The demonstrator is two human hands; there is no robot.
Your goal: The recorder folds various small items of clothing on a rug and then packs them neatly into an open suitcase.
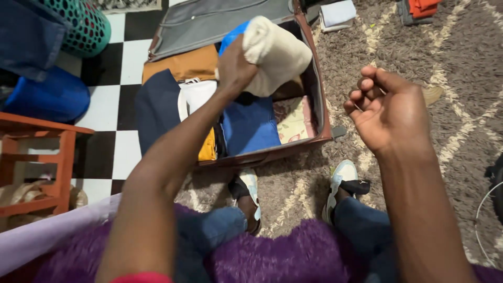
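My left hand (234, 67) grips a rolled cream cloth (276, 54) and holds it over the open brown suitcase (318, 99). Inside the suitcase lie folded clothes: a blue piece (250, 126), a mustard one (182, 64), a navy one (156, 107), a white one (198, 96) and a patterned cloth (294, 120). My right hand (386, 107) hovers to the right of the suitcase above the carpet, fingers curled in, with nothing visible in it.
A shaggy brown carpet (450, 68) lies on the right, black-and-white floor tiles (112, 99) on the left. An orange wooden stool (39, 157), a blue bundle (50, 97) and a green basket (84, 26) stand left. Folded clothes (338, 14) lie at the top. My feet in sandals (338, 183) rest below the suitcase.
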